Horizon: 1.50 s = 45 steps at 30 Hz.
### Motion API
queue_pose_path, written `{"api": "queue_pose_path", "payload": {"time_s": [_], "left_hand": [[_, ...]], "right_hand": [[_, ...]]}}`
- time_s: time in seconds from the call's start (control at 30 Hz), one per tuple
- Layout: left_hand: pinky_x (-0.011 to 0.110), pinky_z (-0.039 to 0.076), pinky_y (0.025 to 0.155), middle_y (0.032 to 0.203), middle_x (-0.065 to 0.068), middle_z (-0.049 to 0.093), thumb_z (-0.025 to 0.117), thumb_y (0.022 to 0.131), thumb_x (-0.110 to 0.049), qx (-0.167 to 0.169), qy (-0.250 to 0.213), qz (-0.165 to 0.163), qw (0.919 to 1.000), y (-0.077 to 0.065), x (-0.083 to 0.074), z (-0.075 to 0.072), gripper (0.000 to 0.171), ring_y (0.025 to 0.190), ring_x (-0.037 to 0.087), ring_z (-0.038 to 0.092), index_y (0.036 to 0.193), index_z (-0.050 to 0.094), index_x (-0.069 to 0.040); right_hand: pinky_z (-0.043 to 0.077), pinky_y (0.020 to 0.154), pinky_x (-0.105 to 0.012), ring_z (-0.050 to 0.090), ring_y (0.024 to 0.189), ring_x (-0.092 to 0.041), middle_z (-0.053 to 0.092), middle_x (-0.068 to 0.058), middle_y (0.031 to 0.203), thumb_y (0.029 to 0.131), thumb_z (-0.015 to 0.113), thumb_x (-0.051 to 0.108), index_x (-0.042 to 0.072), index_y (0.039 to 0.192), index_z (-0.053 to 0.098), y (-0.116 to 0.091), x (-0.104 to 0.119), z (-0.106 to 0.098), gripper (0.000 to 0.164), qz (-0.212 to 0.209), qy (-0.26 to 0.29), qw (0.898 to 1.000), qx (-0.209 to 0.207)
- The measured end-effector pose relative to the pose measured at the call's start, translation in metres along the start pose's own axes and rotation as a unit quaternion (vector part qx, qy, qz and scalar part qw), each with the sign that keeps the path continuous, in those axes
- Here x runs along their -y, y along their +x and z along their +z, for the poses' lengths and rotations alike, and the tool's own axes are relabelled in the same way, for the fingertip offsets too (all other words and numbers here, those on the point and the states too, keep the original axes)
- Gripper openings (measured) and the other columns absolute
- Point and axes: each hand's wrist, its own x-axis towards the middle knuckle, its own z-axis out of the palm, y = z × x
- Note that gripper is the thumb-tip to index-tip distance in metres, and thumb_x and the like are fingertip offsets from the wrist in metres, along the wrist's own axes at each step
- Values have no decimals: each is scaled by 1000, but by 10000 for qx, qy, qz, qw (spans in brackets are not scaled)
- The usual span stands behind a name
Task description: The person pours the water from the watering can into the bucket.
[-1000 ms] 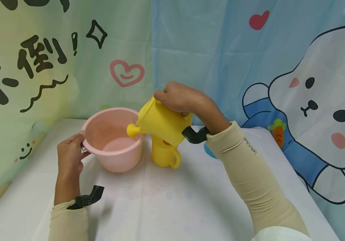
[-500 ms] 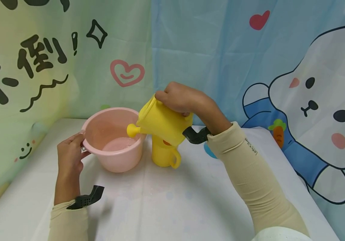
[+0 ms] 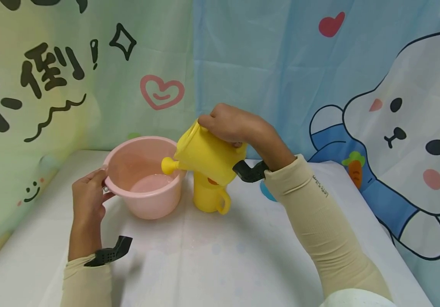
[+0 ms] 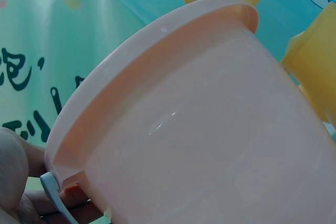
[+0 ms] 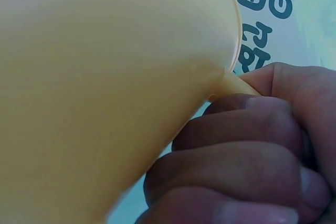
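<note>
A yellow watering can [image 3: 206, 155] is tipped to the left, its round spout head [image 3: 169, 166] over the right rim of a pink bucket [image 3: 154, 204]. My right hand [image 3: 239, 125] grips the can's handle; in the right wrist view its fingers [image 5: 231, 169] curl round it beside the can's wall. At the bucket's left side, my left hand [image 3: 89, 198] holds the rim, with the thumb near the top and fingers below, by the handle's end [image 4: 55, 195]. The bucket stands on the table. Whether water flows from the spout is too unclear to tell.
Behind and below the can stands a yellow mug [image 3: 206, 198] with its handle to the right. Part of a blue round thing [image 3: 267, 192] shows past my right wrist. A white cloth covers the table [image 3: 204, 264]; printed curtains [image 3: 243, 55] hang behind and at the left.
</note>
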Motion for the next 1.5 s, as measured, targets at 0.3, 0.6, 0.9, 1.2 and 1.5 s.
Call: {"api": "queue_pose_path", "payload": {"time_s": [0.3,0.6,0.9,1.2,1.5], "left_hand": [[21,56,63,112,5,56,58,97,-38,22,28,-88,10000,0,-1,0,46,95,18,54,129,63,-6],[21,56,62,109,5,56,58,98,-36,-47,-40,-34,10000,-2,-1,1,44,93,18,54,127,64,-4],[21,55,62,105,6,56,57,98,-35,-48,-22,8,10000,-3,-2,1,43,90,18,53,126,65,-3],[21,55,63,107,6,56,58,98,-37,18,-74,-27,10000,-2,-3,0,45,91,17,53,128,64,-5],[21,56,62,106,7,56,56,99,-34,37,-134,47,9999,-2,0,0,44,88,17,53,129,62,-2]], "right_hand": [[26,43,-28,22,43,-17,27,-3,56,102,34,37,12,67,34,0,2,1,42,33,-56,10000,-52],[25,43,-28,21,43,-17,26,-2,57,101,34,37,13,68,33,0,0,2,41,22,33,10000,-74],[29,45,-28,25,45,-17,30,-3,60,101,35,36,11,70,36,0,1,1,40,38,62,9999,-96],[27,44,-28,24,44,-17,30,-3,58,101,35,38,11,70,36,0,5,0,41,-12,-18,9999,-119],[26,43,-28,22,43,-16,28,-3,57,101,33,37,11,70,36,-1,4,0,40,11,-13,10000,-76]]}}
